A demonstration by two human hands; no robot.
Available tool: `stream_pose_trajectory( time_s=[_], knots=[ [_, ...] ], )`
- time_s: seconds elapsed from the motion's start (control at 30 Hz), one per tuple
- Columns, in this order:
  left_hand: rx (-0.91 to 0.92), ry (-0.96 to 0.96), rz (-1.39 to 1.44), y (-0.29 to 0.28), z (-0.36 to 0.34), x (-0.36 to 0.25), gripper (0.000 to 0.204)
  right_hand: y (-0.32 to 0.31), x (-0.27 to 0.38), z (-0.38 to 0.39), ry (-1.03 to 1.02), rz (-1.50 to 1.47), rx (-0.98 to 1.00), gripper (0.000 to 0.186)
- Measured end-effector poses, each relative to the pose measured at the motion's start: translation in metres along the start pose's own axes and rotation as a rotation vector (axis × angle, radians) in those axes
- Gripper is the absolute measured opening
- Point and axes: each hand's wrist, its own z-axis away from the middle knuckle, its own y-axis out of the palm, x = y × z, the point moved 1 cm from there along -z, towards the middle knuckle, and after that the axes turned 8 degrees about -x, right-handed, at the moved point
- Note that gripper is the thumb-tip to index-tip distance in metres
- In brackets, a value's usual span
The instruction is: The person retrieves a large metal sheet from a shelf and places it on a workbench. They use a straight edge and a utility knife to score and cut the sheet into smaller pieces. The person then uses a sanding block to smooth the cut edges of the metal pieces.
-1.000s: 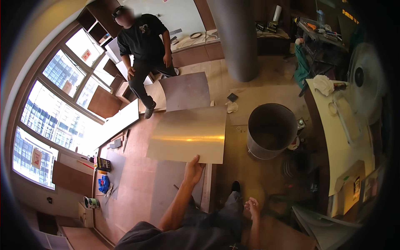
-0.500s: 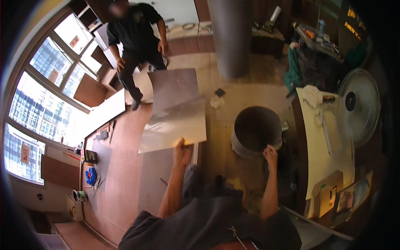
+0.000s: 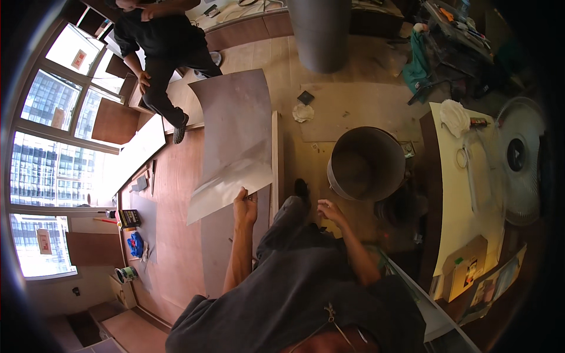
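My left hand [image 3: 245, 206] is closed on the near edge of a thin, flexible grey-brown sheet [image 3: 235, 117]. The sheet's near end is lifted and bent, catching a glossy shine, while its far part reaches toward another person. Beneath it, a second grey sheet [image 3: 226, 253] lies on the reddish-brown board surface [image 3: 173, 235]. In front of my body, to the right of the sheet, my right hand [image 3: 332, 213] has its fingers curled in; whatever they may hold is too small to tell. A round dark bin [image 3: 366, 162], open at the top, stands just beyond that hand.
Another person [image 3: 159, 47] in dark clothes is at the far left. On the right are a yellowish board [image 3: 456, 206] with a white cloth [image 3: 454, 117] and a fan [image 3: 518, 162]. A grey column [image 3: 319, 35] rises at the back. A blue bag [image 3: 135, 243] lies at the left.
My right hand has drawn back from the bin's rim toward my body, moving left. The sheet's near end has shifted slightly left in my left hand. The other person's hand has risen toward their head.
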Motion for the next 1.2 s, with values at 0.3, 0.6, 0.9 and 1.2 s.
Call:
stream_pose_trajectory(
  time_s=[0.3,0.6,0.9,1.2],
  knots=[
    [-0.152,-0.204,-0.121,0.095,-0.177,0.042,0.014,-0.053,0.069,-0.176,0.083,-0.082,-0.264,0.033],
    [-0.064,-0.184,-0.153,0.203,-0.223,0.038,0.018,-0.106,0.173,-0.293,-0.030,-0.058,-0.420,0.030],
    [-0.242,-0.072,-0.087,0.212,-0.268,0.021,0.019,-0.115,0.203,-0.453,0.070,0.052,-0.283,0.033],
    [-0.608,0.123,-0.117,0.237,-0.311,0.038,0.046,-0.154,0.199,-0.734,-0.010,0.633,-0.364,0.037]
  ],
)
